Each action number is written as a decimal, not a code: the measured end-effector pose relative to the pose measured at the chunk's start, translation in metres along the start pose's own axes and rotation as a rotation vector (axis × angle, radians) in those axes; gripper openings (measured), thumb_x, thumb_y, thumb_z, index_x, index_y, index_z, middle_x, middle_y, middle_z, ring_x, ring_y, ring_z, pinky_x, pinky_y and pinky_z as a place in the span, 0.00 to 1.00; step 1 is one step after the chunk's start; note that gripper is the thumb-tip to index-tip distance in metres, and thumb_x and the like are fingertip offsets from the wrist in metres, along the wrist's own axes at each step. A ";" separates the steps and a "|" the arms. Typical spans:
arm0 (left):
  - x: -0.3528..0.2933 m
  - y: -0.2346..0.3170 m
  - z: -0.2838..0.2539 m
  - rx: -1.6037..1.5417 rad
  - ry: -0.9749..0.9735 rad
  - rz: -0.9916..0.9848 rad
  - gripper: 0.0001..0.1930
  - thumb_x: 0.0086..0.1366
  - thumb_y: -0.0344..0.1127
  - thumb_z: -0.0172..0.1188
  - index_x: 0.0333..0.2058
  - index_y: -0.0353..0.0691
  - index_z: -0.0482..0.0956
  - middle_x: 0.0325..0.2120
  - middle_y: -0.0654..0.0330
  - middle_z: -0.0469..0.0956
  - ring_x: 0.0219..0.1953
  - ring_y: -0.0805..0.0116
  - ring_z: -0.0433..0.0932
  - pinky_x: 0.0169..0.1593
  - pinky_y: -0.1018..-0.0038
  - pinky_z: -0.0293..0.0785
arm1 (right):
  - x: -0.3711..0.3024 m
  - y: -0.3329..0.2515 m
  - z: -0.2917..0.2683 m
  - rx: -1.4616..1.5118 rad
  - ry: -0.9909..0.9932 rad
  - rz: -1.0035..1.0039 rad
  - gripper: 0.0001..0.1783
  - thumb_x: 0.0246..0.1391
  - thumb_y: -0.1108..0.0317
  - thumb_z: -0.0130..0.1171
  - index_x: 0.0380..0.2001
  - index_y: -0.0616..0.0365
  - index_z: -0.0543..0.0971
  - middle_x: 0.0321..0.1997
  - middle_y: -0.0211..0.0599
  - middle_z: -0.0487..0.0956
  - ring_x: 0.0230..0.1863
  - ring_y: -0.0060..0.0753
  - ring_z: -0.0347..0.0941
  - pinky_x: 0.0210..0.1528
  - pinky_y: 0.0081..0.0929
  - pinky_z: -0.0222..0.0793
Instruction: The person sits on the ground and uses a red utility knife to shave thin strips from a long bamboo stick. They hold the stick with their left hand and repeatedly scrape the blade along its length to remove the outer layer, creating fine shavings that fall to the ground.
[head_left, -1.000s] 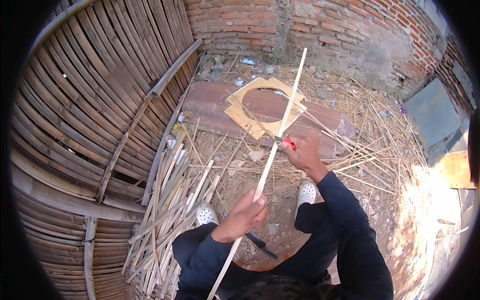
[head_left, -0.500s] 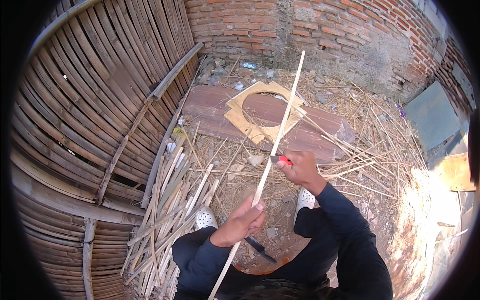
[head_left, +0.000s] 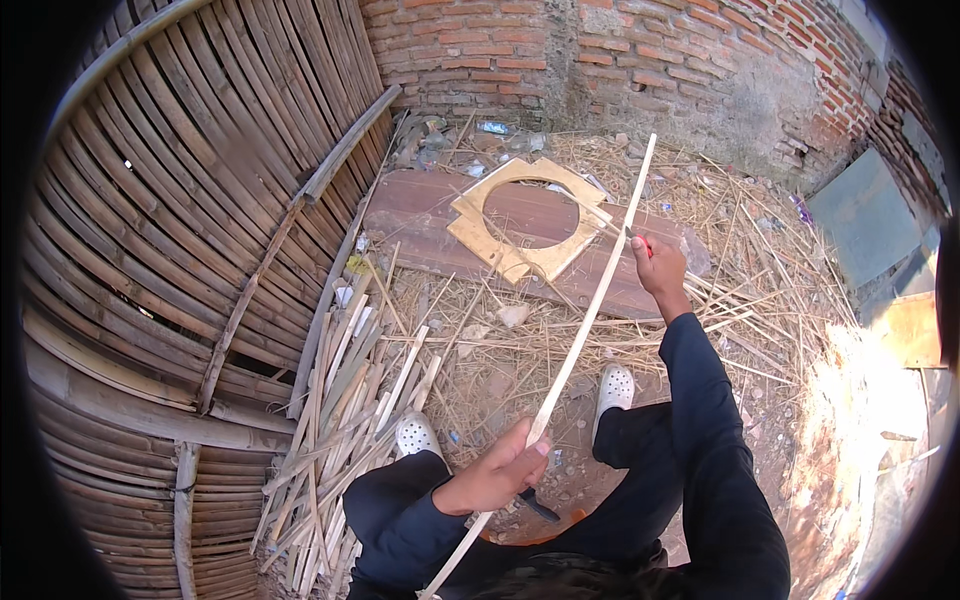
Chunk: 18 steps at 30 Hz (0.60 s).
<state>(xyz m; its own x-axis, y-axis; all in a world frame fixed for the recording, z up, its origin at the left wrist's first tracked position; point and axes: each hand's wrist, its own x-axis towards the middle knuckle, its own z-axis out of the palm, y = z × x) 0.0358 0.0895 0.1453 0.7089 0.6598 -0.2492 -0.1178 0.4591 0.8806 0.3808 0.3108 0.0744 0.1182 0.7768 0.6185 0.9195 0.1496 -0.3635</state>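
Note:
A long, pale bamboo strip (head_left: 588, 325) slants from near my lap up to the right, past the dark plank. My left hand (head_left: 500, 470) is closed round its lower part. Farther up, my right hand (head_left: 662, 270) grips a small red-handled knife (head_left: 645, 246), its grey blade touching the strip near the far end. Most of the knife's handle is hidden in my fingers. Below my left hand a dark, blade-like tool (head_left: 538, 506) lies close to my legs, partly covered.
A yellowish board with a round hole (head_left: 468, 238) rests on a reddish-brown plank (head_left: 410, 215). Many split strips (head_left: 340, 400) are piled at the left beside a bamboo wall (head_left: 180, 220). Behind stands a brick wall (head_left: 480, 60). Shavings and debris cover the ground; a grey panel (head_left: 865, 220) leans at right.
My right hand has moved away and to the right, carrying the knife along the strip toward its far end. The strip has tilted further right, and my left hand sits slightly lower.

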 end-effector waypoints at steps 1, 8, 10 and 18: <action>-0.001 -0.002 0.002 0.022 0.014 0.011 0.07 0.76 0.39 0.42 0.43 0.44 0.61 0.20 0.70 0.58 0.21 0.80 0.55 0.24 0.82 0.53 | 0.000 0.007 0.000 -0.013 0.001 -0.008 0.30 0.59 0.39 0.49 0.21 0.55 0.78 0.17 0.48 0.75 0.25 0.57 0.73 0.27 0.48 0.65; -0.021 -0.013 0.004 0.229 -0.047 0.052 0.09 0.75 0.40 0.44 0.41 0.41 0.63 0.22 0.70 0.59 0.23 0.81 0.57 0.27 0.82 0.57 | -0.014 0.079 -0.016 -0.058 -0.100 0.614 0.42 0.61 0.32 0.38 0.21 0.63 0.79 0.25 0.58 0.79 0.32 0.61 0.76 0.35 0.51 0.66; -0.012 -0.014 -0.002 0.316 0.134 0.126 0.09 0.75 0.40 0.44 0.40 0.41 0.63 0.23 0.70 0.60 0.24 0.81 0.57 0.28 0.82 0.58 | -0.021 0.060 -0.023 -0.062 -0.201 0.495 0.42 0.60 0.32 0.39 0.20 0.64 0.78 0.24 0.58 0.78 0.30 0.60 0.76 0.34 0.49 0.66; 0.002 0.001 -0.013 0.409 0.429 0.230 0.07 0.74 0.36 0.46 0.41 0.39 0.65 0.22 0.71 0.61 0.24 0.82 0.59 0.30 0.82 0.60 | -0.053 -0.113 -0.040 0.413 -0.432 -0.351 0.27 0.53 0.42 0.59 0.17 0.56 0.74 0.13 0.43 0.69 0.18 0.50 0.69 0.23 0.41 0.62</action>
<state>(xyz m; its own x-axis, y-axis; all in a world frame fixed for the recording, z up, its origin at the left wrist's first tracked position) 0.0280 0.0990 0.1407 0.3453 0.9331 -0.1000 0.1017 0.0687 0.9924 0.2859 0.2282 0.1106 -0.3991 0.8011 0.4460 0.6481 0.5906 -0.4808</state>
